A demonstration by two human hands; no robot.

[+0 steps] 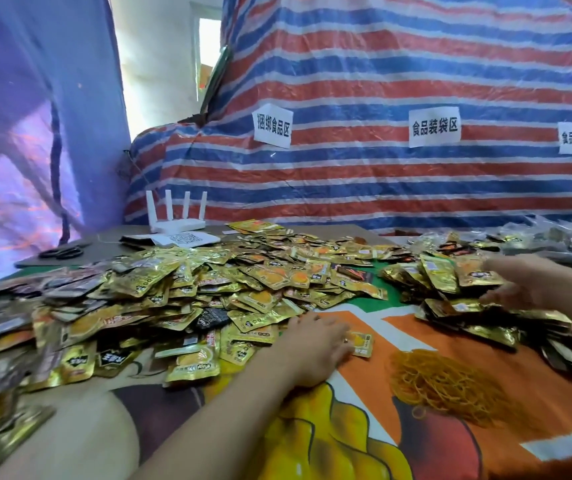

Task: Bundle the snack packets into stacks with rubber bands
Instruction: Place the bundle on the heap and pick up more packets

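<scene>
A wide heap of loose gold snack packets (180,292) covers the left and middle of the table. Banded stacks of packets (457,303) lie at the right. A mound of orange rubber bands (447,386) sits on the cloth in front of them. My left hand (315,344) lies palm down at the heap's near edge, fingertips touching a single gold packet (364,344). My right hand (519,282) is blurred, its fingers spread over the stacks at the right and resting on them.
A white router (177,216), a QR-code sheet (187,239) and black scissors (64,252) sit at the back left. A striped tarp (381,174) with paper signs walls the rear. Dark packets (554,240) pile at far right. Orange printed cloth (416,334) shows between my hands.
</scene>
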